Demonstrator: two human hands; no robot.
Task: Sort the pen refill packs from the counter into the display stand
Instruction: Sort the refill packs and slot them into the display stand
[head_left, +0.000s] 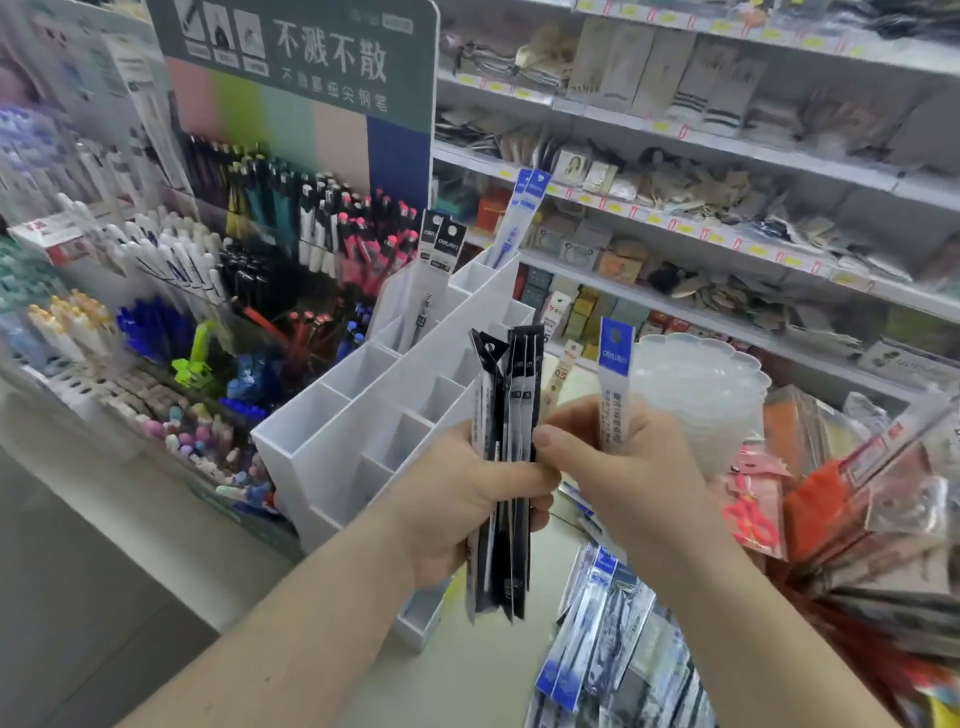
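Observation:
My left hand (462, 499) grips a bundle of black-topped refill packs (506, 415), held upright in front of the white display stand (358, 415). My right hand (628, 467) holds a single blue-topped refill pack (613, 374) upright, and its thumb touches the black bundle. In the stand's far compartments stand black-topped packs (439, 260) and blue-topped packs (522, 208). A loose pile of blue-topped packs (602, 639) lies on the counter below my right arm.
A pen display rack (208, 291) with a green sign stands left of the stand. Store shelves (727, 182) fill the back. A stack of clear plastic lids (701, 384) and red packaged goods (831, 493) crowd the right of the counter.

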